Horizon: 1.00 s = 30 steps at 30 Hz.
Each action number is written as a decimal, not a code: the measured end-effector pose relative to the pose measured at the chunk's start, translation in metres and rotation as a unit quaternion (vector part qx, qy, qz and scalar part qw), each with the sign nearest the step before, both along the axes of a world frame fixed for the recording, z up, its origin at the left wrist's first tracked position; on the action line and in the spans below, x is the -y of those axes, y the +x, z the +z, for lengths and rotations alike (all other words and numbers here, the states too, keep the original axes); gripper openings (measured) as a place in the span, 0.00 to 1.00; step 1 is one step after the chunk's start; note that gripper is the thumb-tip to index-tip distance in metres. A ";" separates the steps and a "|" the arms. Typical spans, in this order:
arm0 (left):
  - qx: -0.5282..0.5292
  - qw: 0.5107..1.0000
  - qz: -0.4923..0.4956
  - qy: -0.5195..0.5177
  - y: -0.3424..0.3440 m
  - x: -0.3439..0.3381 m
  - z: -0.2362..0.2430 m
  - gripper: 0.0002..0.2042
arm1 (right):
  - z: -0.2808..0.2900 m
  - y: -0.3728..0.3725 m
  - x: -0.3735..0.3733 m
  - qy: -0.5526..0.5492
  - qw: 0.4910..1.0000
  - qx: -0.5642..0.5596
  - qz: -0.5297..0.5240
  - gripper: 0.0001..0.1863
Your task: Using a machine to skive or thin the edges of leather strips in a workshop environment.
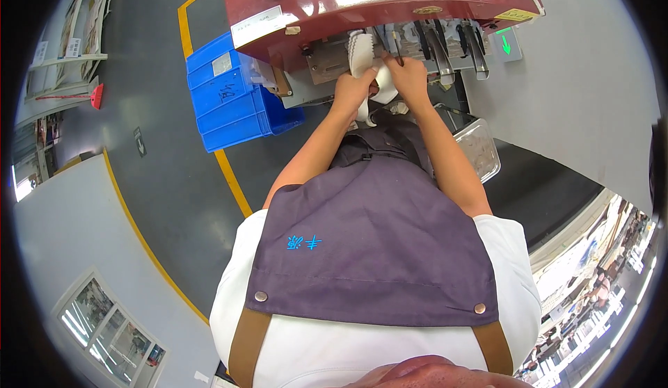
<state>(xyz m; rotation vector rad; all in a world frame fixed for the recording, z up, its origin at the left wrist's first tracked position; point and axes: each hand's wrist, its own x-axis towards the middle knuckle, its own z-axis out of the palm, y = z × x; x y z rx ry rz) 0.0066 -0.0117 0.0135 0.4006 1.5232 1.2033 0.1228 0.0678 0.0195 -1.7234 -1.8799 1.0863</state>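
Observation:
In front of me, under the front of a dark red machine (348, 2), both hands work close together on a soft-looking white piece (361, 53). Its upper end is ribbed or layered along one edge, and its exact kind is unclear. My left hand (353, 92) is closed around the lower part, thumb on top. Just beside it, my right hand (408, 78) has its fingers bent and closed at the right side of the white material. Something thin and dark shows by its fingertips; I cannot make out what. The white piece's lower part hangs between my wrists, partly hidden.
Two metal channel-shaped arms (438, 53) jut from the machine, right of my hands. A blue plastic crate (226, 92) stands at the left, near a yellow floor line (233, 183). A clear tray (480, 150) lies beyond my right forearm. Shelving (66, 61) lines the far left.

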 end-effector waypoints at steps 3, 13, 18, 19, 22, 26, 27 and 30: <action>-0.042 0.997 -0.060 -0.032 0.002 0.005 0.007 0.12 | -0.006 0.015 0.015 -0.012 1.000 -0.009 0.020 0.28; 0.020 1.000 -0.003 0.013 -0.003 0.003 -0.012 0.12 | 0.014 0.020 0.014 0.074 0.997 -0.001 0.034 0.16; 0.126 0.991 0.015 0.029 -0.010 0.005 -0.010 0.13 | 0.033 0.016 0.011 0.233 0.958 0.046 0.162 0.13; 0.127 0.991 0.016 0.030 -0.010 0.005 -0.010 0.13 | 0.038 0.012 0.012 0.223 0.951 0.083 0.197 0.12; 0.141 0.989 0.013 0.033 -0.012 0.005 -0.012 0.13 | 0.039 0.003 0.010 0.232 0.941 0.133 0.207 0.12; 0.151 0.988 0.012 0.028 -0.012 0.006 -0.012 0.13 | 0.051 -0.007 0.014 0.241 0.929 0.191 0.207 0.11; 0.154 0.988 0.012 0.033 -0.013 0.006 -0.011 0.13 | 0.054 -0.008 0.014 0.236 0.928 0.194 0.213 0.11; 0.164 0.986 0.009 0.031 -0.014 0.007 -0.011 0.13 | 0.060 -0.010 0.014 0.208 0.933 0.197 0.217 0.12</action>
